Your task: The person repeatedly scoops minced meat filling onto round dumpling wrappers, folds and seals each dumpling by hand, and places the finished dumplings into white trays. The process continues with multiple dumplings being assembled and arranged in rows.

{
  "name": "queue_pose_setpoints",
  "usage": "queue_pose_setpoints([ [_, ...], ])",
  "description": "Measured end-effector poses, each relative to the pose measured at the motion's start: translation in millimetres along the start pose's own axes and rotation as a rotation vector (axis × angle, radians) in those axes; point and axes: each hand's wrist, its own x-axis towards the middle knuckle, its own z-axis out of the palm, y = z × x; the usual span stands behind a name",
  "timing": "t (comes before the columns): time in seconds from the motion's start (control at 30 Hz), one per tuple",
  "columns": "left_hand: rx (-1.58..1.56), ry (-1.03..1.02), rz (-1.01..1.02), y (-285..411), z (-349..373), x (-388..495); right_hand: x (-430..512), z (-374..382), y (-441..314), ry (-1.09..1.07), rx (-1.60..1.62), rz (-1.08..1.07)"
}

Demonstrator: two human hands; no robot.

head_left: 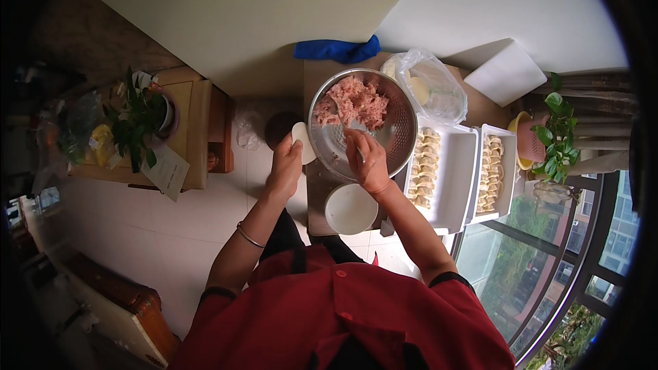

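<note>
My left hand (pixel 289 165) holds a round dumpling wrapper (pixel 304 144) beside the left rim of a perforated-looking steel bowl (pixel 402 113). Raw minced meat filling (pixel 354 102) lies in the upper part of that bowl. Over the bowl's lower side, my right hand (pixel 368 160) grips a thin utensil, its end near the filling; the tip is partly hidden. A white bowl (pixel 351 209) stands just below the steel one. More wrappers (pixel 419 90) are in a clear plastic bag (pixel 446 93). Folded dumplings (pixel 424 169) sit in rows in a white tray (pixel 455 180).
A second white tray (pixel 503 210) with dumplings (pixel 490 174) stands farther right, near a potted plant (pixel 556 133) and a window. A blue cloth (pixel 336 50) lies at the table's back edge by the wall. Leftward is a wooden cabinet (pixel 193 128) with another plant (pixel 136 118).
</note>
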Motion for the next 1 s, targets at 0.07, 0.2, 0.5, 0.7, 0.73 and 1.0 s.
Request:
queue_pose_setpoints([
  [0.07, 0.045, 0.016, -0.031, 2, 3, 1, -4, 9, -1, -0.039, -0.032, -0.017],
  [0.2, 0.1, 0.021, -0.005, 2, 6, 2, -8, 20, -2, -0.081, -0.017, 0.023],
  [0.5, 0.148, 0.02, 0.075, -6, 10, 4, -12, 14, -15, 0.038, 0.247, 0.439],
  [0.7, 0.129, 0.005, 0.082, -5, 10, 3, -23, -2, -11, 0.195, 0.474, 0.584],
  [0.73, 0.144, 0.019, 0.064, -5, 10, 3, -25, -4, -8, 0.146, 0.329, 0.478],
  [1.0, 0.169, 0.015, 0.031, 3, 14, 1, -32, 14, 9, -0.118, -0.022, -0.051],
])
